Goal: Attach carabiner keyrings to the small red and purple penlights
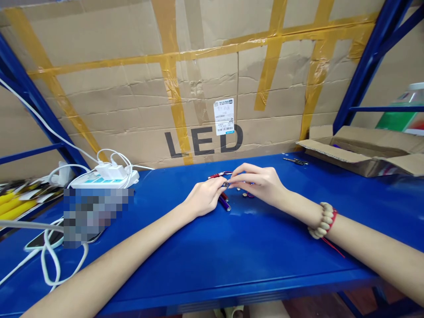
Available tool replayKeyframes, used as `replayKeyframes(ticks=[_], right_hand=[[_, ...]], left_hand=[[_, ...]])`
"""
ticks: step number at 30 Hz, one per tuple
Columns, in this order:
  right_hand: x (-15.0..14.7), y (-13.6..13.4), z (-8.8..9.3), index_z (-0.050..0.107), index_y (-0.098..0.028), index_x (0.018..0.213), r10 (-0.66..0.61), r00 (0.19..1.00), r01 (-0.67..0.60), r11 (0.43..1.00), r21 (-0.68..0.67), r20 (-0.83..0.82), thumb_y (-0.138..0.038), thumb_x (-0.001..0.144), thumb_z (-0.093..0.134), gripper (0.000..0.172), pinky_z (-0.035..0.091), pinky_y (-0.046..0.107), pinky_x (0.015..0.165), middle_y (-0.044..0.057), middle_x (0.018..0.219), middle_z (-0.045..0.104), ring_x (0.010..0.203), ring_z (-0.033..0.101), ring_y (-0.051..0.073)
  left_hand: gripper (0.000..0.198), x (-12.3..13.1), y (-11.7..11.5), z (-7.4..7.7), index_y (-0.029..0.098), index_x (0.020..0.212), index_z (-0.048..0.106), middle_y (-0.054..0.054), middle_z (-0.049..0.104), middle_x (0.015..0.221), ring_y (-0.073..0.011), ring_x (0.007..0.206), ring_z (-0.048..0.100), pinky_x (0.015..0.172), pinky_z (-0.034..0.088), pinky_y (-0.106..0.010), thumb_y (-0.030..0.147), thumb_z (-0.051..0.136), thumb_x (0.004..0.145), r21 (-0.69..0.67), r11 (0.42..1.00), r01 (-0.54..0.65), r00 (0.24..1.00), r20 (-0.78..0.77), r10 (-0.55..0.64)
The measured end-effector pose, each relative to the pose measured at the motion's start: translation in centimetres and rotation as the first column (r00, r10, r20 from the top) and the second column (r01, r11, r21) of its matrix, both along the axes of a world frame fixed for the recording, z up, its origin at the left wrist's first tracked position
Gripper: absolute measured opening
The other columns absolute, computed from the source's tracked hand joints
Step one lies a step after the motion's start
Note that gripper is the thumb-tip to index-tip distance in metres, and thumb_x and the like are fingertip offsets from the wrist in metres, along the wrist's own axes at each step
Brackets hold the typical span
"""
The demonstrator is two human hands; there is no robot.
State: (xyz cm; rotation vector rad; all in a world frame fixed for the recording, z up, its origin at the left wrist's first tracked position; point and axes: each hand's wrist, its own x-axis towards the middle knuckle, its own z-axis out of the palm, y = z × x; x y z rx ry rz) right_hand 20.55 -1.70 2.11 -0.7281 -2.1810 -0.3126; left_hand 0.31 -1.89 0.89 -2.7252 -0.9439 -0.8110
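Observation:
My left hand (204,196) is closed around a small shiny tube-like piece (226,184), of which only the round metallic end shows. The fingertips of my right hand (261,181) are pinched together against that end; whether they hold a separate small part is too small to tell. Under and beside my left hand lie a purple metal tube (225,203) and a red one, partly covered by the fingers. Just beyond the hands rests a red and silver pen-like piece (216,175). Small round silver pieces (245,194) and purple bits lie below my right hand.
The blue metal table (198,256) backs onto a taped cardboard sheet (132,101). Keys (296,161) and an open cardboard box (364,150) are at right. At left are a white power strip (109,179), looping white cables (49,265), a phone and yellow-handled items (16,205).

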Motion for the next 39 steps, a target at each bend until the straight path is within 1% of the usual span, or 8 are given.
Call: replayKeyframes(ticks=[3, 8, 12, 16, 21, 25, 30, 39], right_hand=[[0.3, -0.2, 0.3, 0.072, -0.028, 0.084, -0.054, 0.993, 0.046, 0.996, 0.077, 0.105, -0.038, 0.091, 0.042, 0.033, 0.036, 0.021, 0.050, 0.000, 0.088, 0.070, 0.055, 0.055, 0.006], [0.9, -0.6, 0.8, 0.072, -0.028, 0.080, -0.027, 0.965, -0.012, 0.989, 0.150, 0.259, -0.029, 0.095, 0.031, 0.044, 0.033, 0.023, 0.050, -0.002, 0.084, 0.071, 0.054, 0.055, 0.007], [0.8, -0.7, 0.7, 0.071, -0.027, 0.078, -0.004, 0.967, -0.012, 0.998, 0.062, 0.255, -0.033, 0.095, 0.031, 0.043, 0.034, 0.023, 0.052, -0.001, 0.084, 0.071, 0.059, 0.058, 0.008], [0.4, -0.5, 0.2, 0.070, -0.025, 0.074, 0.033, 0.991, -0.029, 0.999, -0.029, 0.131, -0.038, 0.090, 0.043, 0.034, 0.035, 0.021, 0.052, -0.002, 0.081, 0.071, 0.065, 0.062, 0.009], [0.0, -0.3, -0.5, 0.069, -0.024, 0.068, 0.062, 0.998, -0.062, 0.981, -0.183, -0.004, -0.036, 0.083, 0.055, 0.023, 0.038, 0.021, 0.056, -0.002, 0.077, 0.070, 0.071, 0.063, 0.011], [-0.2, -0.3, -0.5, 0.069, -0.025, 0.064, -0.011, 0.999, 0.000, 0.948, -0.318, -0.031, -0.035, 0.074, 0.066, 0.015, 0.037, 0.022, 0.055, -0.003, 0.073, 0.070, 0.066, 0.062, 0.012], [-0.2, -0.2, -0.3, 0.069, -0.025, 0.066, 0.005, 1.000, 0.004, 0.932, -0.362, 0.025, -0.035, 0.073, 0.067, 0.013, 0.036, 0.022, 0.056, -0.003, 0.072, 0.070, 0.065, 0.061, 0.013], [-0.5, 0.0, -0.6, 0.071, -0.023, 0.066, -0.042, 0.993, -0.016, 0.870, -0.493, -0.107, -0.036, 0.069, 0.070, 0.013, 0.034, 0.023, 0.053, -0.002, 0.069, 0.068, 0.057, 0.054, 0.011]], left_hand=[[0.018, 0.0, 0.0, -0.1, 0.018, 0.094, 0.049, -0.005, 0.065, 0.092, -0.0168, 0.083, 0.063, 0.070, 0.050, -0.027, 0.021, 0.032, 0.092, 0.012, 1.000, 0.026, 0.999, -0.027, -0.025], [0.017, 0.1, 0.1, -0.2, 0.018, 0.096, 0.048, -0.005, 0.065, 0.091, -0.0175, 0.085, 0.064, 0.072, 0.051, -0.029, 0.024, 0.032, 0.093, 0.009, 0.997, 0.079, 0.991, -0.113, -0.077], [0.016, 0.1, 0.2, -0.3, 0.018, 0.099, 0.044, -0.005, 0.065, 0.095, -0.0169, 0.085, 0.065, 0.072, 0.051, -0.029, 0.026, 0.031, 0.094, -0.008, 0.998, 0.069, 0.990, -0.121, -0.070], [0.014, -0.1, 0.3, -0.5, 0.018, 0.093, 0.040, -0.007, 0.065, 0.098, -0.0178, 0.086, 0.065, 0.068, 0.051, -0.028, 0.027, 0.030, 0.095, 0.038, 0.992, 0.117, 0.987, -0.119, -0.112], [0.020, -0.2, 0.4, -0.7, 0.018, 0.086, 0.038, -0.008, 0.063, 0.081, -0.0194, 0.072, 0.064, 0.057, 0.047, -0.028, 0.028, 0.023, 0.096, 0.136, 0.985, 0.104, 0.977, -0.200, -0.076], [0.022, -0.2, 0.4, -0.8, 0.018, 0.081, 0.039, -0.006, 0.059, 0.071, -0.0184, 0.064, 0.060, 0.053, 0.044, -0.027, 0.022, 0.022, 0.095, 0.188, 0.976, 0.109, 0.965, -0.254, -0.059], [0.021, -0.2, 0.5, -0.7, 0.018, 0.081, 0.041, -0.004, 0.056, 0.069, -0.0165, 0.062, 0.057, 0.055, 0.042, -0.026, 0.018, 0.025, 0.093, 0.244, 0.960, 0.140, 0.954, -0.292, -0.065], [0.026, -0.2, 0.5, -0.7, 0.019, 0.075, 0.038, -0.003, 0.056, 0.064, -0.0149, 0.057, 0.055, 0.050, 0.039, -0.025, 0.022, 0.021, 0.095, 0.355, 0.924, 0.143, 0.977, -0.200, -0.075]])
